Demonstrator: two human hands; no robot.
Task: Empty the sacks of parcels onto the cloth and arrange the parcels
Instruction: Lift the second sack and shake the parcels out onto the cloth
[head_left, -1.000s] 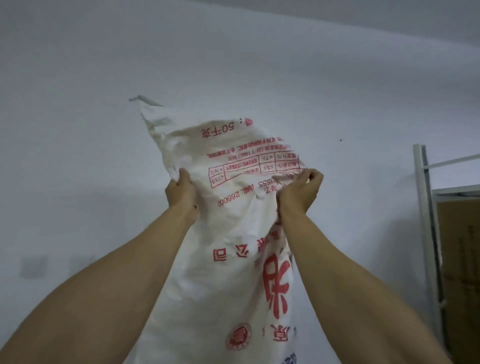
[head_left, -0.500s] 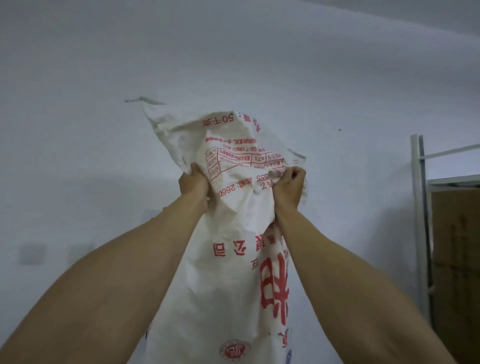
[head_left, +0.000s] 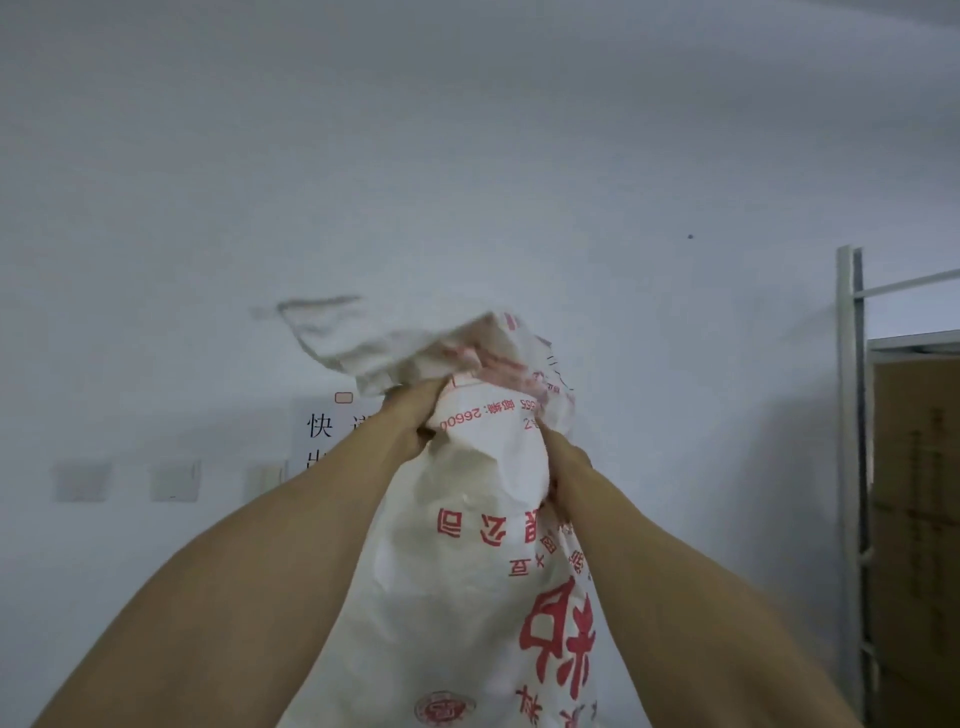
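White sack (head_left: 467, 582) (top blurred) gripped by left hand (head_left: 413, 423); right hand (head_left: 569, 462) fingers hidden.

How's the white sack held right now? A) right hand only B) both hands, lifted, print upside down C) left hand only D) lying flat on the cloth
B: the left hand and right hand both grip the sack up in the air, its red print inverted.

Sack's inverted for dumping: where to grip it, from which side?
Grip the sack just under its floppy top end, one fist from each side, as the left hand and right hand do. Print reads upside down, so the mouth likely hangs below, out of view; slack fabric bunches there into a handful.
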